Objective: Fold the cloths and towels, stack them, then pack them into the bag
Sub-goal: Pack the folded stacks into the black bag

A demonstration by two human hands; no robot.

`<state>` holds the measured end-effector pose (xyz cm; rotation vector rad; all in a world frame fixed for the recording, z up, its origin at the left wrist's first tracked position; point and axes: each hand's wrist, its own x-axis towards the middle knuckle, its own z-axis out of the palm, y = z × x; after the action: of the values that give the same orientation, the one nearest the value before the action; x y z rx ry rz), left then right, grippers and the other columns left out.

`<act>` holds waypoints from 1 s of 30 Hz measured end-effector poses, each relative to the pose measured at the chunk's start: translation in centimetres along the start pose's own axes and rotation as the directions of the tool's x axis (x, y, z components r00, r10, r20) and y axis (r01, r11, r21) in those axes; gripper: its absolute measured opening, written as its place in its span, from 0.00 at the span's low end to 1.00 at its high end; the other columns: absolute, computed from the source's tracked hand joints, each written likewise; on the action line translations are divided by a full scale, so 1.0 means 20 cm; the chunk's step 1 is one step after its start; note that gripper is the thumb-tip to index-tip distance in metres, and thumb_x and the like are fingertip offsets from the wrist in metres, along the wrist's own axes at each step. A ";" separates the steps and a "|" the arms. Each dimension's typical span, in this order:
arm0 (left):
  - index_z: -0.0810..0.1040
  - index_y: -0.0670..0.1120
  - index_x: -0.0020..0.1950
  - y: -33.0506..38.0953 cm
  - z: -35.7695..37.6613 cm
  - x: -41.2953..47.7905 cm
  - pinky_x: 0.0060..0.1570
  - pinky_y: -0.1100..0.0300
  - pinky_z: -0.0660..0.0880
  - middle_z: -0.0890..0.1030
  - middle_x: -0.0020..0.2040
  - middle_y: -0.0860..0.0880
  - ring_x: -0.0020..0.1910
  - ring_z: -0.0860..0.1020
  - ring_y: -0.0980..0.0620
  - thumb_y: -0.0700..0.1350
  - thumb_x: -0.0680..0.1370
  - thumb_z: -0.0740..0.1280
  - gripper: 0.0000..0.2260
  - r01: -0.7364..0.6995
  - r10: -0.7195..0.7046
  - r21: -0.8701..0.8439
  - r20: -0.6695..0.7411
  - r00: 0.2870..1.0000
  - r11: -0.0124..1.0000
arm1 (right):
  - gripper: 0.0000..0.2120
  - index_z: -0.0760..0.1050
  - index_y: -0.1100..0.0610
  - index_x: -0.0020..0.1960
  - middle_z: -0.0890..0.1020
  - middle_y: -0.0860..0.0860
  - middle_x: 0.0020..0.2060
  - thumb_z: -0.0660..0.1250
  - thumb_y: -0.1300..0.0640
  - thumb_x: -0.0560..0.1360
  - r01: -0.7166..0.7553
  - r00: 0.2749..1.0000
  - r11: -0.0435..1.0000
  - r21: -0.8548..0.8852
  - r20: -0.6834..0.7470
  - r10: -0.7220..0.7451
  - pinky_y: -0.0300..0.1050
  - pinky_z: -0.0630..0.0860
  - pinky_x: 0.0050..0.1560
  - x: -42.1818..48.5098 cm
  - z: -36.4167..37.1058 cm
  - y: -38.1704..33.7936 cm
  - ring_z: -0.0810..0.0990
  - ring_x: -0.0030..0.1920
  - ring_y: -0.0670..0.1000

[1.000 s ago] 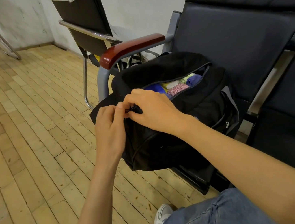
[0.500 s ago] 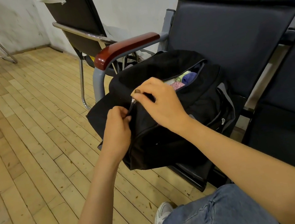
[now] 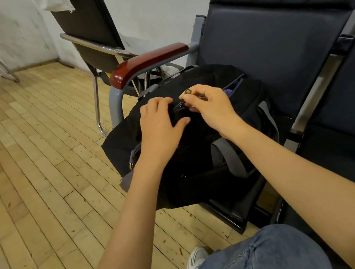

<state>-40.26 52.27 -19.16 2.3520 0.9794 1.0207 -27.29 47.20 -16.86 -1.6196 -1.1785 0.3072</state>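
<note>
The black duffel bag (image 3: 205, 78) lies on the dark padded seat (image 3: 235, 212) at frame centre, beside the red-brown armrest (image 3: 148, 63). The left hand (image 3: 159, 125) rests on the bag top, released, fingers extended and thumb spread. The right hand (image 3: 211, 109) pinches the zipper pull (image 3: 188, 91) between thumb and forefinger. At the unzipped gap, right of centre, 1 purple cloth (image 3: 227, 92) shows inside. A grey strap (image 3: 230, 156) hangs on the near side.

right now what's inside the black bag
A sliver of purple-blue cloth shows in the gap past the right hand pinching the zipper pull. The black bag covers everything else.
</note>
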 end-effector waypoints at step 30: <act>0.75 0.40 0.55 0.26 0.53 0.40 0.54 0.55 0.67 0.75 0.54 0.45 0.55 0.71 0.46 0.43 0.81 0.61 0.08 -0.023 0.020 -0.038 -0.068 0.997 0.999 | 0.07 0.82 0.56 0.46 0.82 0.51 0.46 0.67 0.55 0.75 -0.119 0.916 0.991 -0.059 -0.393 0.087 0.50 0.77 0.56 0.36 -0.43 0.39 0.80 0.48 0.51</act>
<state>-26.09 53.77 -19.28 2.3148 0.9523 1.1243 -13.66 48.32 -17.42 -1.7204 -0.8106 -0.0028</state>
